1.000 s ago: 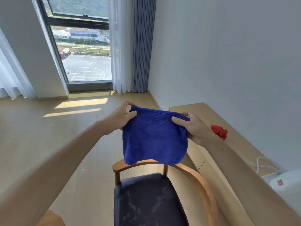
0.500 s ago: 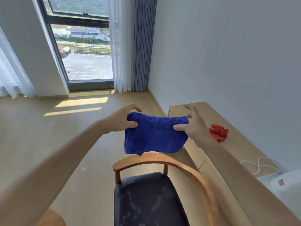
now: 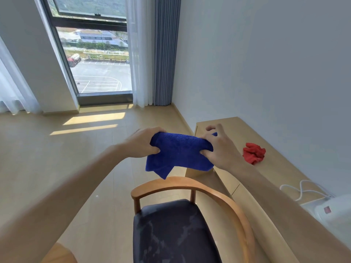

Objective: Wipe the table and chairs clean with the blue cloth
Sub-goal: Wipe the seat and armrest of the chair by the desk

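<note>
Evidently folding it into a wiping pad, the left hand [image 3: 141, 144] and right hand [image 3: 218, 149] each pinched an end of the fluffy blue cloth [image 3: 178, 152], held above the curved wooden chair [image 3: 190, 186] beside the long wooden table [image 3: 275, 168].

Sparse upper-floor room, home or dorm type.
Wall-side wooden table [image 3: 228, 128] at 2 o'clock, wooden chair [image 3: 190, 186] at 6, curtained window [image 3: 98, 59] at 11 overlooking car park.

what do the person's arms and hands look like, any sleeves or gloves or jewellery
Both forearms are bare up to the frame edge, with no sleeves visible. The left hand and right hand wear no gloves, and no rings, watch or bracelets show on the visible sides.
</note>
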